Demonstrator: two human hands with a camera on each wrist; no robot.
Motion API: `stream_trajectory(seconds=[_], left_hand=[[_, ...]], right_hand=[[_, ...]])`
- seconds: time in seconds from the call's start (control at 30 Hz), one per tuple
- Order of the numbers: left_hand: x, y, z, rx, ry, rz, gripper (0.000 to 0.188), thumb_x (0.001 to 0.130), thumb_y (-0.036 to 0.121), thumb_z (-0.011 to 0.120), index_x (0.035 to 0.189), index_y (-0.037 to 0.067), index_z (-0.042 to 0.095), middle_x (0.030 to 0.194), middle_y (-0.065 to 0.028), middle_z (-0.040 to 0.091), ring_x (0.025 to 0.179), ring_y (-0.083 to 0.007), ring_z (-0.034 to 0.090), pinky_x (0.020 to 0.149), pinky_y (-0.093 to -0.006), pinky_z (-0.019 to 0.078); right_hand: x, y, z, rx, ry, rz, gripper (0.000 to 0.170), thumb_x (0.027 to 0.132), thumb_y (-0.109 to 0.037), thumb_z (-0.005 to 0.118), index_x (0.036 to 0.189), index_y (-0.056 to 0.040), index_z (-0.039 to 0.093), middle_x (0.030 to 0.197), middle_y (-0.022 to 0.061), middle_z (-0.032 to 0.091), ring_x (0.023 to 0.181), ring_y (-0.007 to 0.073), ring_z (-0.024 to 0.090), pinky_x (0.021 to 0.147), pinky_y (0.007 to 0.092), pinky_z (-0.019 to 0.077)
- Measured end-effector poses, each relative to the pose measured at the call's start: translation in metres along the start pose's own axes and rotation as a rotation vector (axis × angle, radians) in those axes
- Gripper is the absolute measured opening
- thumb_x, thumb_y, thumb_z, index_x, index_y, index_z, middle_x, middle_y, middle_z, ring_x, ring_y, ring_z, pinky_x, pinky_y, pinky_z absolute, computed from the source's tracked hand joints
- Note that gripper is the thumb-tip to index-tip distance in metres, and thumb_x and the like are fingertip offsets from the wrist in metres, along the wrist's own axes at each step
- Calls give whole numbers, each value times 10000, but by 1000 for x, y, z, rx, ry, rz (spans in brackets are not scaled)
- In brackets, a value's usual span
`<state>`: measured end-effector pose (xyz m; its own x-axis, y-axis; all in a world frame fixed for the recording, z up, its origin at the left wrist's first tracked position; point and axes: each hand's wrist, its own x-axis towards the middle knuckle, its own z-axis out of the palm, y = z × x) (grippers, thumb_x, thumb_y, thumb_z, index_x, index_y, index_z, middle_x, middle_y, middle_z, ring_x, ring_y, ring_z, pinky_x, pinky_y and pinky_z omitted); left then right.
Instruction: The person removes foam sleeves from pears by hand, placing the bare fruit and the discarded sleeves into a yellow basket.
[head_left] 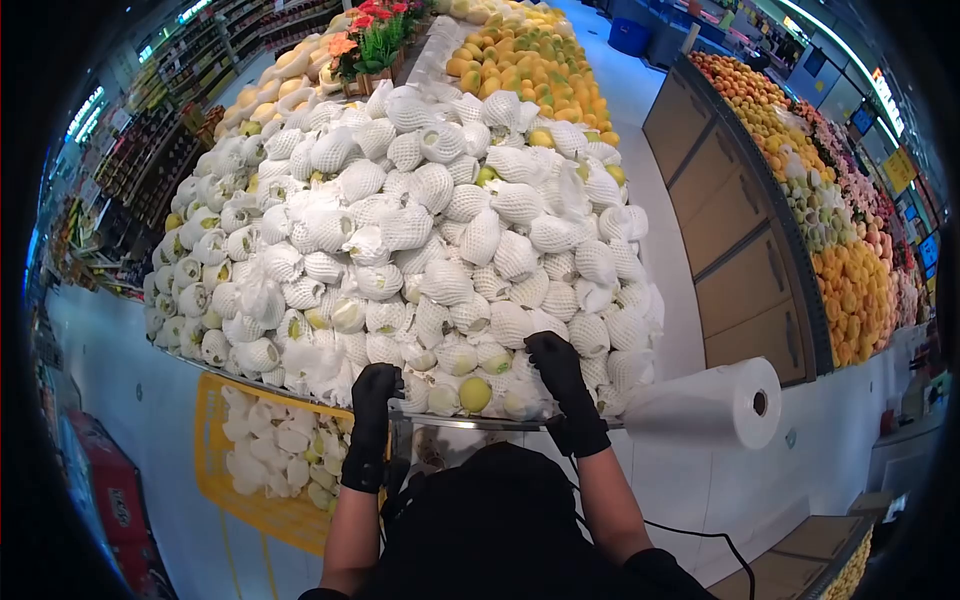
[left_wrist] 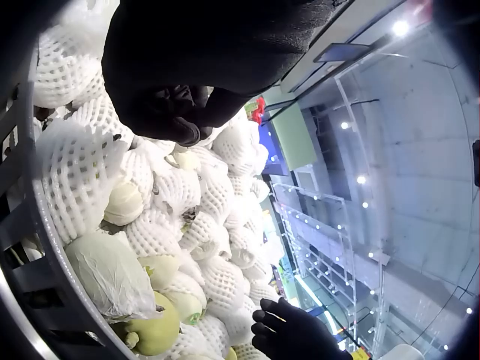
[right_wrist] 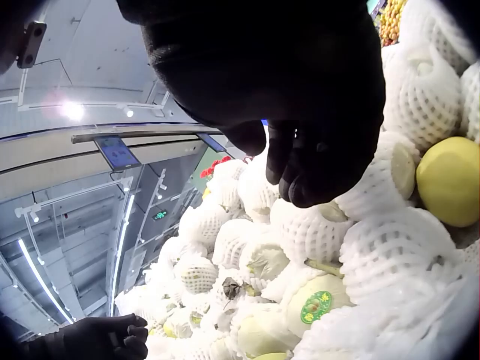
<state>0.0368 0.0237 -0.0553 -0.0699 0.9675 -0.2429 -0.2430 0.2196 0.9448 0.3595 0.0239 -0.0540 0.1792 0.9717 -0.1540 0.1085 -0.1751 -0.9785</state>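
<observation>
A big heap of round fruit in white foam nets (head_left: 440, 190) fills the display. My left hand (head_left: 377, 388), in a black glove, hovers at the heap's front edge with fingers loosely bent and nothing visible in them. Farther right, my gloved right hand (head_left: 553, 362) hangs over the netted fruit, fingers drooping and loosely curled. Between the hands sits a bare yellow-green fruit (head_left: 474, 394). In the right wrist view, a fruit with a green sticker (right_wrist: 316, 306) lies below the right hand. A film-wrapped pale fruit (left_wrist: 112, 274) lies by the display's rim in the left wrist view.
A yellow crate (head_left: 210, 440) holding foam nets stands below the front left edge. At the front right corner is a roll of plastic bags (head_left: 700, 405). Mangoes (head_left: 530, 65) and a flower box (head_left: 372, 80) are behind the heap. Another fruit stand (head_left: 745, 220) stands across the aisle.
</observation>
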Motion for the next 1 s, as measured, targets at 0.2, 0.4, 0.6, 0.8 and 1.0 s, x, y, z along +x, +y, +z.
stream_trajectory(seconds=[0.2,0.4,0.6,0.8,1.0], left_hand=[[5,0,-15,-49,-39,-101,245,940,208,549,991,-17,630,917,-88,655,773,-158,628,683,-311,539],[-1,9,-23,-41,-12,-19,247,931,201,564,1065,-2,609,923,-80,648,797,-156,624,708,-307,534],[-3,15,-27,-74,4,-25,264,917,209,590,1085,6,599,929,-77,644,802,-156,624,711,-300,531],[-8,13,-32,-71,1,-26,286,914,232,600,1090,6,595,922,-75,641,795,-155,625,680,-293,535],[-15,17,-31,-70,34,-48,269,916,219,603,1087,12,589,920,-66,639,778,-138,620,671,-274,530]], right_hand=[[8,-22,19,-220,77,-161,197,902,-208,575,969,-41,655,842,48,659,703,136,590,674,276,473],[38,-45,57,-406,87,-427,514,756,-110,721,1218,-51,503,1179,167,538,1054,307,540,856,395,468],[90,-77,105,-509,27,-638,674,703,-123,753,1289,-33,431,1230,185,520,1084,370,509,933,451,412],[122,-130,147,-878,-11,-785,782,652,-125,788,1330,-59,405,1319,182,466,1114,380,510,936,446,427],[144,-135,175,-1215,95,-759,720,657,-63,726,1314,-96,433,1128,176,511,917,339,552,726,430,481]])
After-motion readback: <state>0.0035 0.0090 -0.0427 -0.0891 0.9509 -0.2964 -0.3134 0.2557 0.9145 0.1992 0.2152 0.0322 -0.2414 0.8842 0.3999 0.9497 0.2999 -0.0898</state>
